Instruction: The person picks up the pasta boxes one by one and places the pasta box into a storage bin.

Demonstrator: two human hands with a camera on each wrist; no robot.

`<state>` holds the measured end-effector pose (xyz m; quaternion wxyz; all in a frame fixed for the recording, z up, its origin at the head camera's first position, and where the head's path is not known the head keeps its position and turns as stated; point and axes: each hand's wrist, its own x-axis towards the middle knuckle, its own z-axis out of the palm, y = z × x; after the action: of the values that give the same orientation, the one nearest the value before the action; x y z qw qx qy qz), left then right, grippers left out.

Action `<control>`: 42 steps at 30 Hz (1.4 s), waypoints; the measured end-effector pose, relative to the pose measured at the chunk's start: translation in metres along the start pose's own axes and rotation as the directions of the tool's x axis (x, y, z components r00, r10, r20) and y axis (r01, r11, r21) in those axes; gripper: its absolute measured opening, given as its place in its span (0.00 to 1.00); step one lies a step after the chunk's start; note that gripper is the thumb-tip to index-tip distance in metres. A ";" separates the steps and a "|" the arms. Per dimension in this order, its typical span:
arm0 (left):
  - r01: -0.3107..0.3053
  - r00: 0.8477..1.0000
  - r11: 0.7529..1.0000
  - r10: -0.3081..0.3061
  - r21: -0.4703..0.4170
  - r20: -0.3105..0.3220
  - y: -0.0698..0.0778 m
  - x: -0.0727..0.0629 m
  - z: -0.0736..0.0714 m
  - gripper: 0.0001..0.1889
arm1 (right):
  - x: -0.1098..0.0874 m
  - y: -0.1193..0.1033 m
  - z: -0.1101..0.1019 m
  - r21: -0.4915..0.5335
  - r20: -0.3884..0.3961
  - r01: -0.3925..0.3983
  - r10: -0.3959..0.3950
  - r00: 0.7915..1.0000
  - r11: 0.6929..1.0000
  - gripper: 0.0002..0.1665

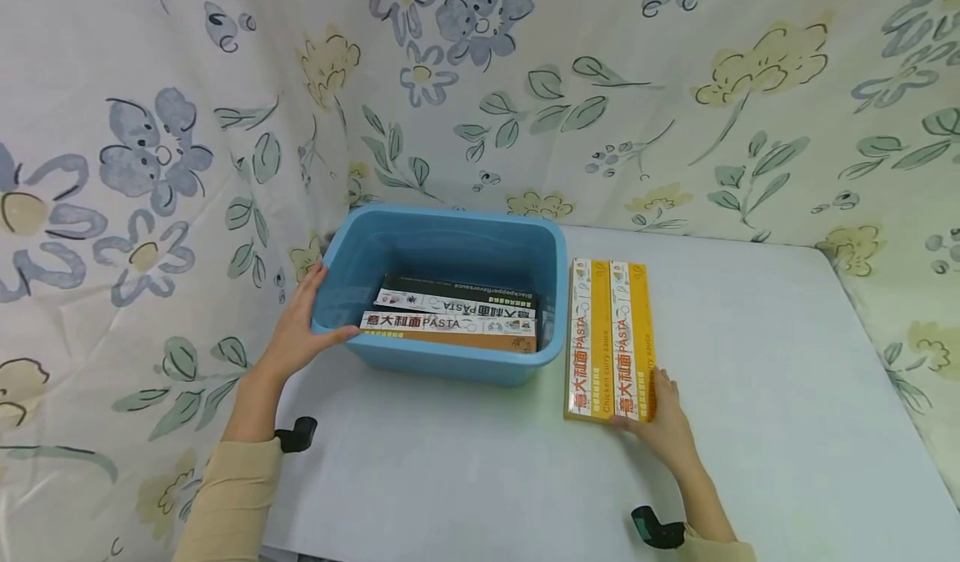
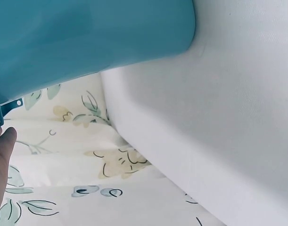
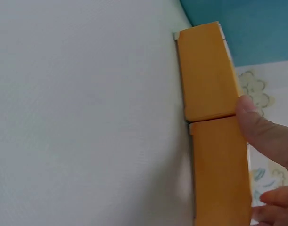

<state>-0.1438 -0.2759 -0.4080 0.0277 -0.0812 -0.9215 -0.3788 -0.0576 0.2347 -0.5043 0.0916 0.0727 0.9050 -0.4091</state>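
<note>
My left hand (image 1: 300,328) holds the left front corner of a blue plastic bin (image 1: 442,362), its thumb over the front rim and its fingers along the left side. Inside the bin lie pasta boxes, a brown one (image 1: 450,340) in front of a dark one (image 1: 465,289). To the right of the bin, two yellow pasta boxes lie side by side, the left one (image 1: 590,337) against the right one (image 1: 630,337). My right hand (image 1: 670,429) grips the near end of the right box, thumb at its near edge by the seam (image 3: 261,129), fingers along its right side.
The white table (image 1: 757,362) extends to the right and in front of the bin. A floral cloth (image 1: 600,128) hangs behind the table and along its left side. Dark wrist mounts (image 1: 297,434) show at both sleeves.
</note>
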 end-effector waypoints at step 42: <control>-0.008 1.000 1.000 0.008 0.005 -0.017 0.001 -0.001 0.000 0.57 | 0.042 0.004 -0.013 0.086 -0.097 -0.283 0.291 0.952 0.955 0.60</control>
<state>-0.1422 -0.2752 -0.4070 0.0372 -0.0816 -0.9217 -0.3773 -0.0985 0.2495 -0.5085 0.0983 0.2288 0.8733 -0.4187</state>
